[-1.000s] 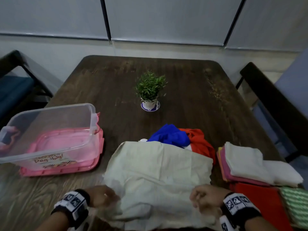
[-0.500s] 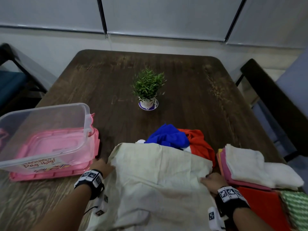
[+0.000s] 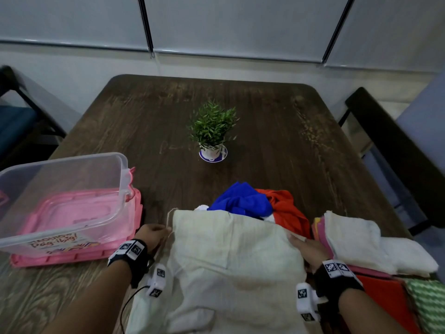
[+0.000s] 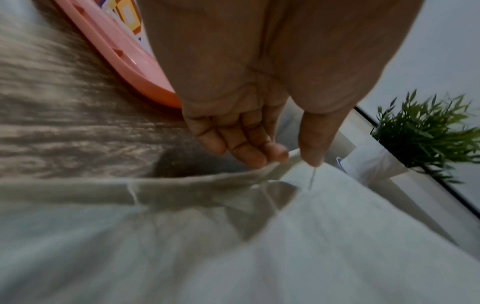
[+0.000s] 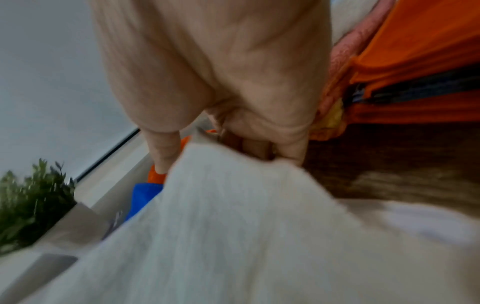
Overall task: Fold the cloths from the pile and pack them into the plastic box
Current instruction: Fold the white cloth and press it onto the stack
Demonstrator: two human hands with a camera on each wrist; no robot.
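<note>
A large cream cloth (image 3: 231,263) lies spread on the wooden table in front of me, its far edge lapping over a pile of blue (image 3: 240,201) and red-orange (image 3: 286,210) cloths. My left hand (image 3: 154,237) pinches the cloth's left edge between thumb and fingers (image 4: 249,152). At the cloth's right edge my right hand (image 3: 305,249) grips the cream cloth (image 5: 246,226), fingers tucked under the fabric. The clear plastic box (image 3: 60,196) stands on its pink lid at the left, with no cloth showing inside.
A small potted plant (image 3: 213,131) stands mid-table beyond the pile. At the right lies a stack of folded cloths (image 3: 366,242): white on pink, with orange and green-patterned ones nearer me. Chairs flank the table on both sides.
Both hands have moved from the cloth's near edge forward along its sides to the far corners, carrying fabric over. The cloth now lies doubled, narrower toward me.
</note>
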